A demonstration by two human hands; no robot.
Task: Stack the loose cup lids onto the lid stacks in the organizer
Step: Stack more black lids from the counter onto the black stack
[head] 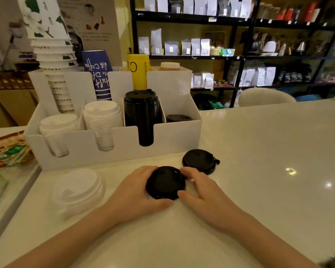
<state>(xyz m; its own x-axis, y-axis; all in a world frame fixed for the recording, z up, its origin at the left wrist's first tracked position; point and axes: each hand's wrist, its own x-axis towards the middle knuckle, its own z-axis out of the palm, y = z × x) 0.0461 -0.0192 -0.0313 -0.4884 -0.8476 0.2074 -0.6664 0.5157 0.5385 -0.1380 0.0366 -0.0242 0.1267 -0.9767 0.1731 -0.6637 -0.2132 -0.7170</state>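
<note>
A small pile of black lids (165,182) lies on the white counter, gripped from both sides by my left hand (137,192) and my right hand (198,187). Another loose black lid (198,161) rests just behind my right hand. A loose pile of white lids (76,191) sits to the left. The white organizer (168,136) holds two white lid stacks (57,125) (103,117), a tall black lid stack (142,111) and a low black stack (177,118) in its front compartments.
Cup stacks stand in the organizer's back row: white-green (52,55), blue (99,74), yellow (138,71). A basket of packets (6,149) sits at the left. The counter (269,151) spreads to the right. Shelves of bags fill the background.
</note>
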